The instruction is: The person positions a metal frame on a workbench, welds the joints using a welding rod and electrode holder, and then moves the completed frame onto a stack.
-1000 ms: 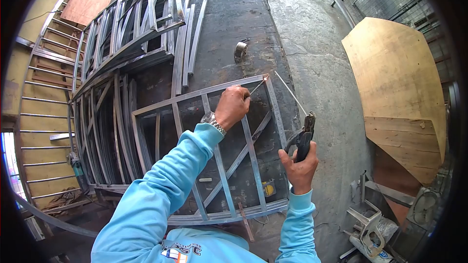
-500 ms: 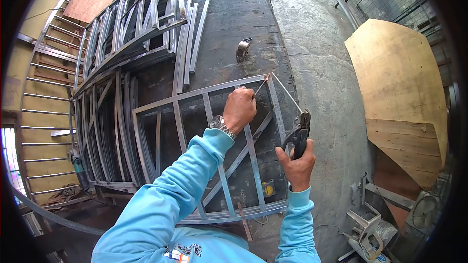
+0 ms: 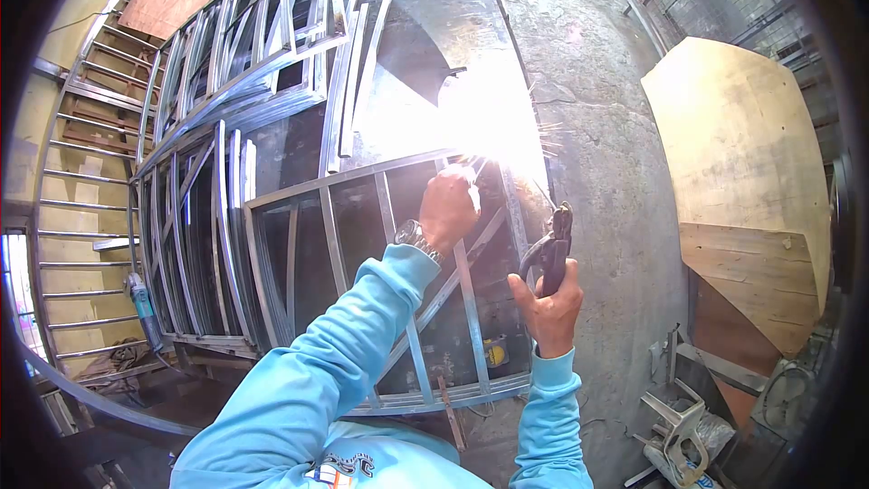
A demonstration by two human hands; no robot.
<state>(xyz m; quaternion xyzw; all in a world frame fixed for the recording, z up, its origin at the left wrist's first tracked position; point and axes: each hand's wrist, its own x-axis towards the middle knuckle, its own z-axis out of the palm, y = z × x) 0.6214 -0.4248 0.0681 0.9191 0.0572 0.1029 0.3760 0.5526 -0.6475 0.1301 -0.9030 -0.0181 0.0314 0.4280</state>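
Note:
My right hand (image 3: 550, 312) is wrapped round a black welding electrode holder (image 3: 554, 254) right of the steel frame. Its welding rod reaches up-left into a white glare (image 3: 498, 113) at the frame's far right corner, where sparks fly out. My left hand (image 3: 450, 208) is closed in a pinch just left of that corner, above the frame's top bar. Between its fingers is a thin metal rod pointing at the corner, mostly lost in the glare. The welded steel frame (image 3: 330, 231), with several crossbars, lies flat on the dark table.
More steel frames (image 3: 244, 45) are stacked at the left, with loose square tubes (image 3: 369, 72) beside them. A tape measure (image 3: 495, 351) lies inside the near right of the frame. An angle grinder (image 3: 142, 303) hangs at the left. Plywood (image 3: 738, 154) stands on the right.
A bright arc with sparks has flared up at the frame's far right corner, hiding the roll-like metal item behind it. Both hands have barely moved.

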